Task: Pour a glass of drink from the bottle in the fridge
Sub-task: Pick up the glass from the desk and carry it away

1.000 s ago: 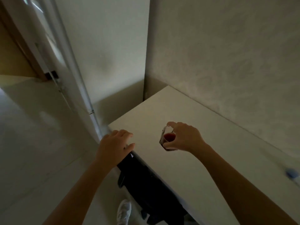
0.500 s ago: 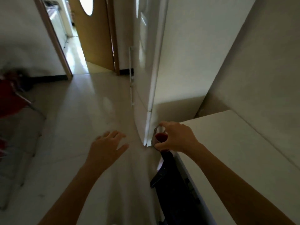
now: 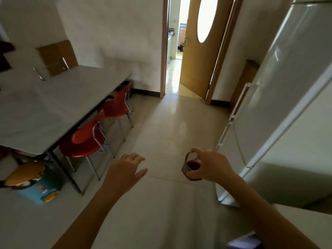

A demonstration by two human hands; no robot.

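Observation:
My right hand point(image 3: 209, 165) grips a small clear glass point(image 3: 191, 166) partly filled with dark red drink, held upright in the air over the floor. My left hand point(image 3: 125, 169) hangs open and empty to the left of it, fingers spread. The white fridge point(image 3: 280, 97) stands at the right with its doors closed and long handles on its left side. No bottle is in view.
A long grey table point(image 3: 53, 105) runs along the left, with red chairs point(image 3: 89, 139) tucked beside it. Under the table's near end lies a blue and yellow box point(image 3: 36, 186). Ahead, a wooden door point(image 3: 199, 51) stands open onto a bright room. A pale counter corner point(image 3: 305, 220) is at lower right.
The view has swung left from the white counter and wall to the room. My right hand lifted the glass off the counter and carries it past the fridge. My left hand left the counter edge.

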